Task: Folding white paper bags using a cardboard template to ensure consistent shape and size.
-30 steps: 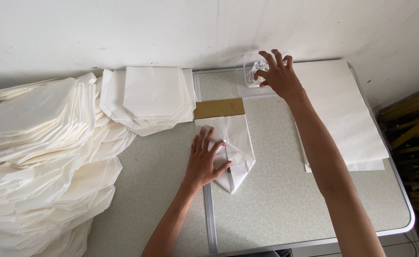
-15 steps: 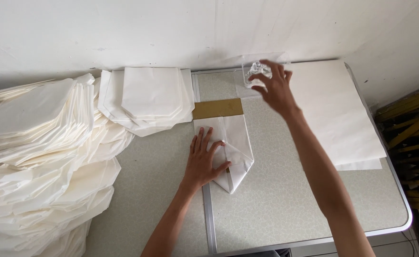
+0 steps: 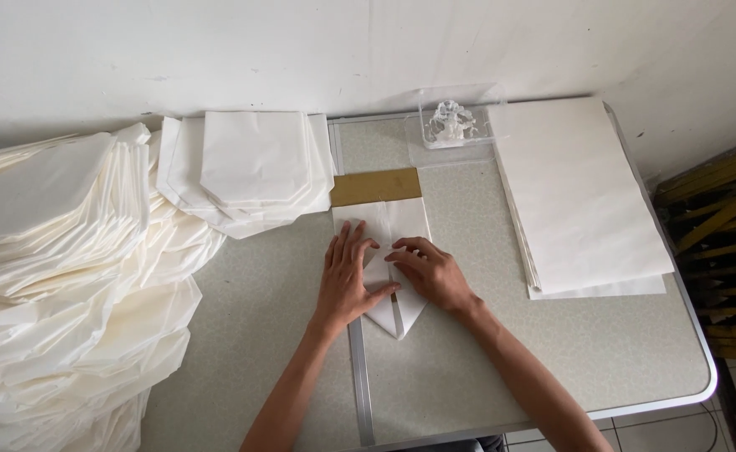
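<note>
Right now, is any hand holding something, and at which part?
Both hands, left hand and right hand, press flat on the folded white paper, near its pointed lower end.

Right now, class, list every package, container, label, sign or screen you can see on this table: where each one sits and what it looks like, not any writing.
Clear plastic box: back edge of the table by the wall, rectangular, see-through, whitish lump inside.
Brown cardboard strip: table centre, just above the white folded paper piece under both hands, flat, tan rectangle.
No labels, signs or screens show.
</note>
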